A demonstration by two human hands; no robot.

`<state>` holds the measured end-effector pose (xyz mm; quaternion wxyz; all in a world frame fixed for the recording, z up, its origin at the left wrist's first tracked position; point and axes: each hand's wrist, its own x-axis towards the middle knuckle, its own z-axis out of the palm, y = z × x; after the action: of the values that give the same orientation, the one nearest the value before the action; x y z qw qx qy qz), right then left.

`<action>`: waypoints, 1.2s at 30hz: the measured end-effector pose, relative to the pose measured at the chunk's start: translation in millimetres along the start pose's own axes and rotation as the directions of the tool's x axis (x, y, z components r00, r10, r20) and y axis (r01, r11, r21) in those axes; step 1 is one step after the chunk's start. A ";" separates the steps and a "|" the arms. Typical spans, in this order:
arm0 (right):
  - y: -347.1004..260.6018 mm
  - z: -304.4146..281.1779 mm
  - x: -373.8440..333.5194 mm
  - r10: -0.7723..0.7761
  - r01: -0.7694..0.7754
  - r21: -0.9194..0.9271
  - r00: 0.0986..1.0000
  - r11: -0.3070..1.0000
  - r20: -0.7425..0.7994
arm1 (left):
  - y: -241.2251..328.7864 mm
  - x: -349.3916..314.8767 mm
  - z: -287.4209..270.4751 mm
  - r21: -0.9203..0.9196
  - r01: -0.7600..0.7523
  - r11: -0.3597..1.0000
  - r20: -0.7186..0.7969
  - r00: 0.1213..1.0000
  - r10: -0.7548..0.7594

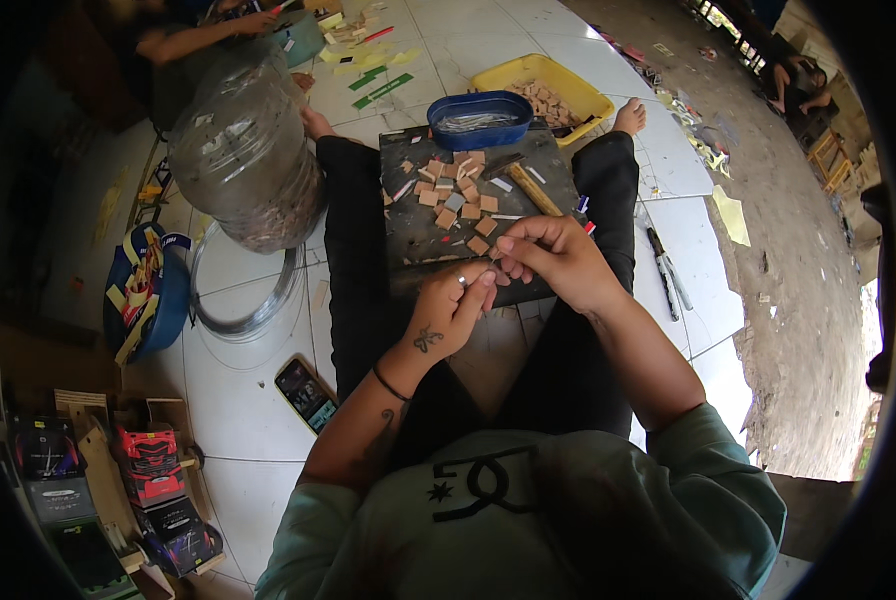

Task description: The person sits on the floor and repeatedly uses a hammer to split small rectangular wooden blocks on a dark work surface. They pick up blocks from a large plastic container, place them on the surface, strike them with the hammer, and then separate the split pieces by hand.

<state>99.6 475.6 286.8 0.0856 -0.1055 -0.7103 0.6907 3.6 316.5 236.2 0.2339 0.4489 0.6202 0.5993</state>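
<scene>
My left hand [452,305] and my right hand [560,262] meet fingertip to fingertip above the near edge of a dark board [408,235] between my legs. Both are closed in a pinch; whatever small thing they hold is too hidden to name. Just beyond them, small square wooden pieces [471,195] lie loosely heaped on the board, a greyish one among them. A hammer [534,188] with a wooden handle rests there too, its handle end close to my right hand. At the board's far edge stands a blue oval tub [480,133] containing thin, pale metal pieces.
Behind the board, a yellow basin [598,100] holds more wooden pieces. Leftward are a large clear plastic container [248,150], a wire coil [243,325], a blue tub [158,325] and a phone [306,394]. Pens [668,272] lie right. Another person's arm [208,36] shows far left.
</scene>
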 end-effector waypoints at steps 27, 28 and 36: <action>29.0 -4.1 24.6 -0.493 0.369 -0.784 0.865 0.499 0.093 | -51.0 16.0 -6.4 0.447 -0.167 0.879 -0.209 0.936 0.284; 30.1 -10.3 15.3 -0.530 0.332 -0.835 0.846 0.438 0.058 | -51.5 15.7 -5.7 0.452 -0.180 0.873 -0.219 0.927 0.305; 61.3 -54.1 -70.9 -0.110 -0.358 -0.839 0.894 0.409 -0.435 | -55.0 16.3 -5.3 0.525 -0.204 0.826 -0.239 0.896 0.373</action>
<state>184.2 510.2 229.0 0.1141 -0.3362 -0.9209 0.1612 -24.0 333.9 188.8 -0.0892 0.4755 0.7048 0.5189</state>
